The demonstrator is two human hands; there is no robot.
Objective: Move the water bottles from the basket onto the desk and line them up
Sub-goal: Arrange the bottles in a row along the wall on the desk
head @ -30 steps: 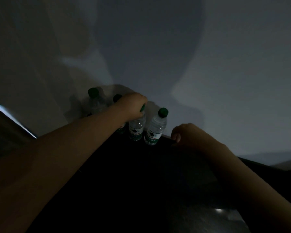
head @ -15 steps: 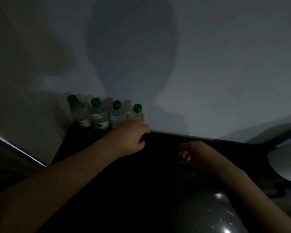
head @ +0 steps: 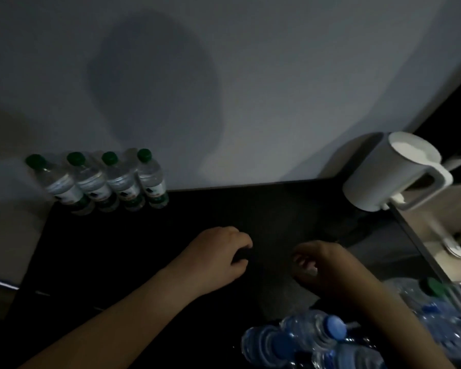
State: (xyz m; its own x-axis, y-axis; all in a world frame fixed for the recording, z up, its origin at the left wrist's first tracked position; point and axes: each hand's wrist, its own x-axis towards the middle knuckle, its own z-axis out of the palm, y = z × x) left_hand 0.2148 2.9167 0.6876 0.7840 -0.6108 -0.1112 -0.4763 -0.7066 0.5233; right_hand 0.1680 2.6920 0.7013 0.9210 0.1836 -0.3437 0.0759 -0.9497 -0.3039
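Over the dark desk (head: 133, 243), the left hand (head: 218, 251) and right hand (head: 328, 265) each show a loosely curled, empty grip.

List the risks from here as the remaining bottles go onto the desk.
The four green-capped clear plastic bottles stand close together at the black desk's back left corner; nudging one while adding another may topple the row.
The blue-capped clear bottles lie heaped at lower right; pulling one out could shift the others.
The dim light makes a misjudged reach likelier.
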